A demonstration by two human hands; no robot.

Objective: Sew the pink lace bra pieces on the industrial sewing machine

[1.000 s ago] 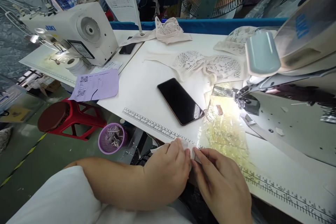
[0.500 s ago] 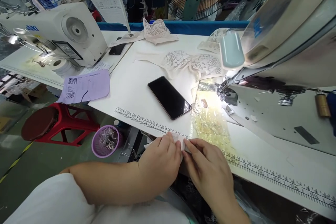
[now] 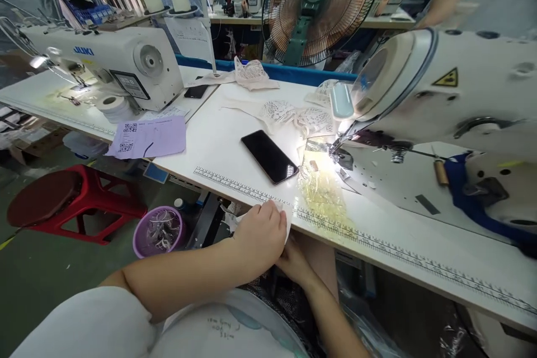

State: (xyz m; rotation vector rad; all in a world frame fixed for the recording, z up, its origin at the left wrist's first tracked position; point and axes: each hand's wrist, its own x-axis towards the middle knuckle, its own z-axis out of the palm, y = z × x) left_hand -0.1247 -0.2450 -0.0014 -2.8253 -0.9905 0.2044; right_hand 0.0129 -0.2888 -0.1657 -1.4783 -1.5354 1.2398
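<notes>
Head view: left hand [image 3: 262, 235] curled tight on thin white fabric [image 3: 288, 220], right hand [image 3: 295, 262] too hidden to judge; this handling seemingly needs steadiness next.

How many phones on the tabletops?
2. One black phone lies between the printed ruler and nearer lace garment; another phone lies just right of the sewing machine at picture left. Others may be hidden.
</notes>
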